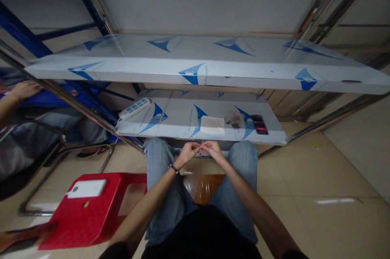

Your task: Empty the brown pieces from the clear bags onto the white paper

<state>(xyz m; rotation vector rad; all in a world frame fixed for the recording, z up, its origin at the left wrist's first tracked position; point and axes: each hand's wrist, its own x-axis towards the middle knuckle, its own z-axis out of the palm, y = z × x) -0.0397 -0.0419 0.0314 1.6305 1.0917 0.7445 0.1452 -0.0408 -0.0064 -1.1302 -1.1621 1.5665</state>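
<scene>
My left hand [189, 152], with a dark bracelet at its wrist, and my right hand [213, 150] meet between my knees, just in front of the lower shelf. Their fingertips pinch a small clear, crinkled thing [202, 152], perhaps plastic; its exact kind is too small to tell. Beyond my hands, a pale flat square [213, 125] lies on the lower metal shelf [179, 123]. Right of it rest a clear packet with brownish contents [234, 119] and a dark blurred-out object [260, 125].
A white power strip [135, 108] lies at the shelf's left end. The film-covered upper shelf [243, 71] overhangs it. At my left, a red plastic stool [82, 224] bears a white device [87, 188]. Another person's hand [26, 89] shows at far left, by a metal-framed chair [61, 151].
</scene>
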